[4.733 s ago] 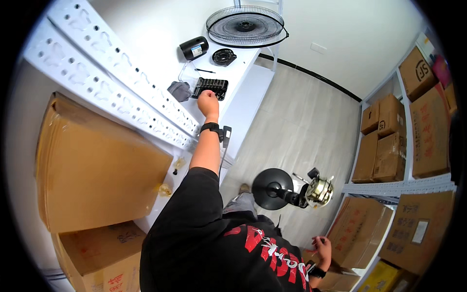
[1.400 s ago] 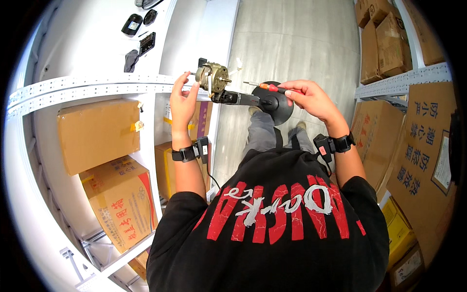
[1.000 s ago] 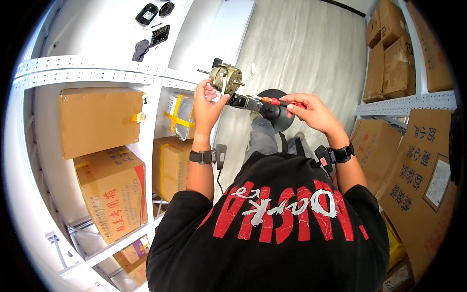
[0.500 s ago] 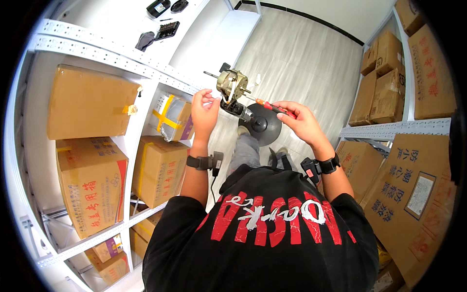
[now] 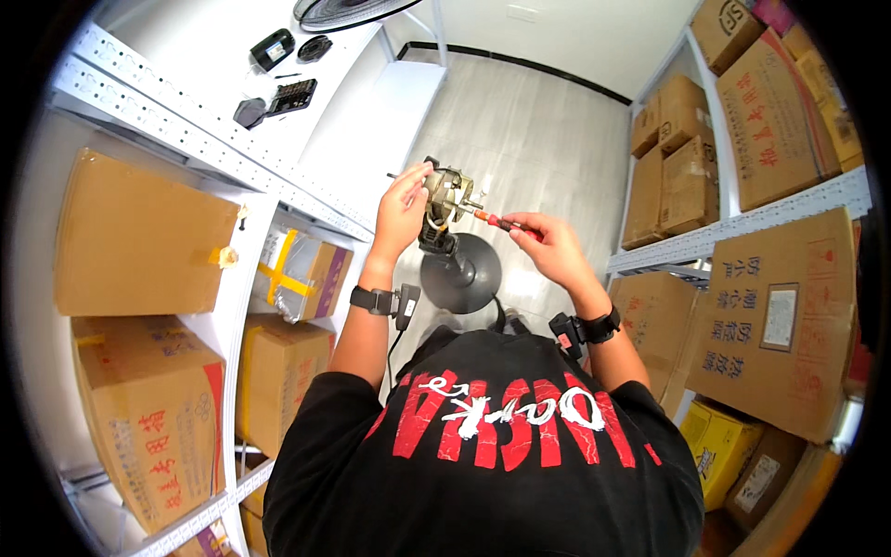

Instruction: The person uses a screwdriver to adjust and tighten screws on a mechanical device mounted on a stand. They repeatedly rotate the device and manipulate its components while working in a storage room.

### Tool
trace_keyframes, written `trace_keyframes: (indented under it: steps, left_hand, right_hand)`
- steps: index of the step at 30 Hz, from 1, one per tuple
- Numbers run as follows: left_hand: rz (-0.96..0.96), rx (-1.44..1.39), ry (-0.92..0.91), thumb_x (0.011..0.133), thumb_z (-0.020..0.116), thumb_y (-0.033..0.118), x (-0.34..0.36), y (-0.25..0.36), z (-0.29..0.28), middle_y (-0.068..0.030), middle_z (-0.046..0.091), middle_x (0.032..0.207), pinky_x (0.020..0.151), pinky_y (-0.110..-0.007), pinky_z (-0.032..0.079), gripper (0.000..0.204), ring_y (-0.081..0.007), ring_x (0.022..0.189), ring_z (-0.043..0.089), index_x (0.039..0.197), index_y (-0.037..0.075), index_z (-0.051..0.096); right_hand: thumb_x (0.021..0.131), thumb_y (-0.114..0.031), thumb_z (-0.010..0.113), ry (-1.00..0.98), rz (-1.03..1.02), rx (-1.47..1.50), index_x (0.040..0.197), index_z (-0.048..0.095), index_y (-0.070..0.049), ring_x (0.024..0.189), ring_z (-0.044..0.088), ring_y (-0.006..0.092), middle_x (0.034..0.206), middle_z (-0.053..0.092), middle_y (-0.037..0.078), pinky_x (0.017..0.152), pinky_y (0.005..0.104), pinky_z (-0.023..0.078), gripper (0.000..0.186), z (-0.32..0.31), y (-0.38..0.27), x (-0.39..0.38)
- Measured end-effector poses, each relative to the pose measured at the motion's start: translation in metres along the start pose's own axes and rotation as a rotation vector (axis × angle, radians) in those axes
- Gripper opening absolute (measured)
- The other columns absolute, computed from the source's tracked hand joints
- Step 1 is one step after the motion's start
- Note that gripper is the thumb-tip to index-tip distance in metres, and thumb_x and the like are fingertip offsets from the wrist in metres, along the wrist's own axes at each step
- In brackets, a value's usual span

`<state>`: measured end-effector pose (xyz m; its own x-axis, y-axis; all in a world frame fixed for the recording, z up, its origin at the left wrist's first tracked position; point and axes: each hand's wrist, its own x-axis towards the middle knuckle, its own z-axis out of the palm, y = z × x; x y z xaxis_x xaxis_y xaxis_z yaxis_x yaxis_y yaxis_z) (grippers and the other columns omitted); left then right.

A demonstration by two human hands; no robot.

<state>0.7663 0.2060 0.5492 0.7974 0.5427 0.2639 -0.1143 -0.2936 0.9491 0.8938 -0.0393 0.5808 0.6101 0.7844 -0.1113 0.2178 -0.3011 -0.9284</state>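
Note:
A bare fan motor [image 5: 451, 191] with a brassy metal casing sits on top of a stand with a round dark base [image 5: 483, 276]. My left hand [image 5: 401, 212] lies against the motor's left side, fingers over its upper edge and gripping it. In my right hand [image 5: 557, 251] is a red and black screwdriver [image 5: 498, 222], pointing left. Its tip meets the right side of the motor near the protruding shaft; the exact contact spot is too small to make out. A white wire loop shows low on the motor.
On the white shelf at upper left lie a black plastic housing [image 5: 272, 49], a round black part [image 5: 315, 47], a dark bit case [image 5: 292, 97] and a fan grille [image 5: 345, 11]. Shelves of cardboard boxes [image 5: 148, 237] flank me left and right.
My left hand has come up onto the motor and now grips it. The screwdriver stays in my right hand, its tip at the motor. The view has shifted.

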Motion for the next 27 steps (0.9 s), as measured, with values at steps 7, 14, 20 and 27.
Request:
trace_keyframes:
  steps: [7, 14, 20, 27]
  left_hand:
    - [0.186, 0.177, -0.1, 0.075, 0.071, 0.005, -0.007, 0.001, -0.003, -0.0178, 0.052, 0.134, 0.109, -0.04, 0.038, 0.056, -0.0343, 0.128, 0.048, 0.128, 0.003, 0.056]
    - [0.321, 0.404, -0.022, 0.063, 0.086, 0.017, -0.028, 0.001, -0.012, -0.0114, 0.051, 0.102, 0.087, -0.043, 0.044, 0.049, -0.0331, 0.099, 0.051, 0.097, 0.007, 0.052]
    - [0.422, 0.431, -0.003, 0.07, 0.072, 0.004, -0.029, -0.005, -0.004, -0.0104, 0.056, 0.093, 0.078, -0.041, 0.047, 0.016, -0.0323, 0.091, 0.055, 0.079, 0.003, 0.059]
    - [0.45, 0.37, -0.069, 0.066, 0.066, 0.002, -0.007, -0.001, -0.015, -0.0109, 0.056, 0.088, 0.079, -0.041, 0.046, 0.013, -0.0326, 0.087, 0.055, 0.077, 0.003, 0.059]
  right_hand:
    - [0.093, -0.012, 0.064, 0.185, 0.041, -0.08, 0.115, 0.068, -0.001, 0.076, 0.053, 0.0053, 0.088, 0.066, -0.001, 0.069, 0.0229, 0.045, 0.025, 0.025, -0.035, -0.023]
    - [0.091, -0.011, 0.063, 0.358, 0.111, 0.087, 0.115, 0.068, 0.0, 0.073, 0.05, 0.0052, 0.078, 0.057, -0.004, 0.065, 0.022, 0.04, 0.027, 0.04, -0.021, -0.055]
    - [0.091, -0.01, 0.064, 0.364, 0.107, 0.137, 0.115, 0.068, 0.0, 0.074, 0.05, 0.0055, 0.083, 0.061, -0.003, 0.066, 0.0226, 0.042, 0.026, 0.06, -0.008, -0.061]
    - [0.092, -0.01, 0.064, 0.287, 0.082, 0.17, 0.117, 0.067, 0.0, 0.08, 0.052, 0.0056, 0.091, 0.063, -0.003, 0.074, 0.0224, 0.045, 0.027, 0.06, -0.002, -0.047]
